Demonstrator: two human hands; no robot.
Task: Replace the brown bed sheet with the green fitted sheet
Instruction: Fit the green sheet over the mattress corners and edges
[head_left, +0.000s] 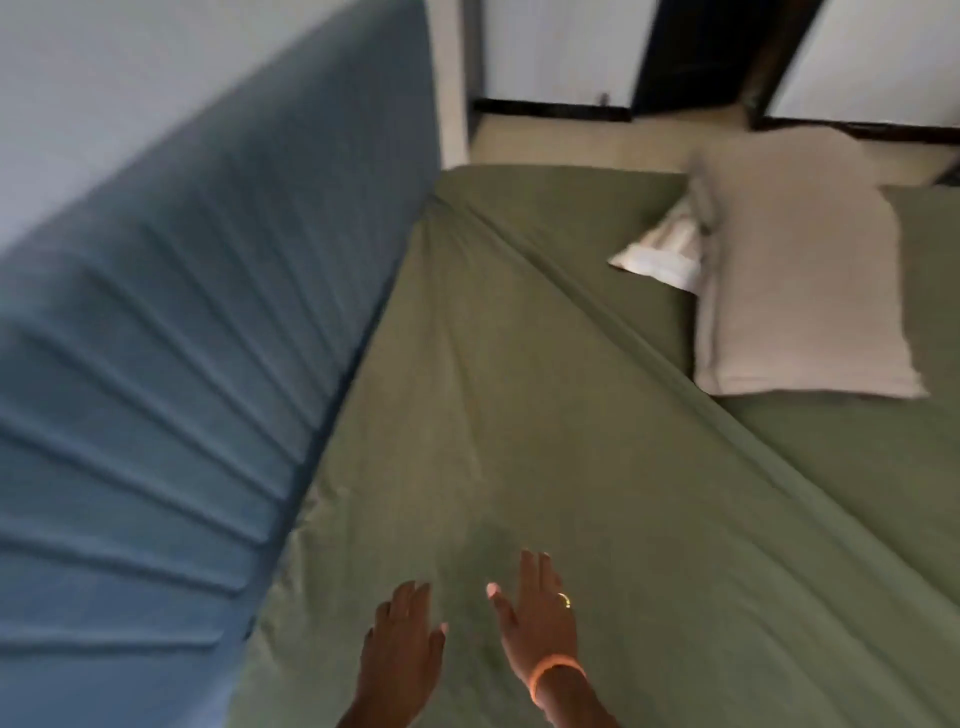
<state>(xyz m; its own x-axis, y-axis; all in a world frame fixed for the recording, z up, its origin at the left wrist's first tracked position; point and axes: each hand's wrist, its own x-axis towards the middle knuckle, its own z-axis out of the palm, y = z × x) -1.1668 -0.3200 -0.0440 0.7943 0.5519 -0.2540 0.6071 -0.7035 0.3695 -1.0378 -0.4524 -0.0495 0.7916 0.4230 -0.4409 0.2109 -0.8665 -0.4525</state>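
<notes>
Both our hands lie flat with fingers spread, holding nothing, the left hand (402, 636) and right hand (540, 618) side by side on the green fitted sheet (519, 415), which already covers the bed beside the blue headboard (208, 312). We should sweep outward along the long diagonal crease (597, 317) toward the pillow (800, 275), probably pressing evenly so the fabric stays tucked; no brown sheet shows.

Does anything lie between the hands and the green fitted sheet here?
Nothing visible does. The left hand and right hand are flat and open over the green fitted sheet. The beige pillow lies farther off, well clear of them.
</notes>
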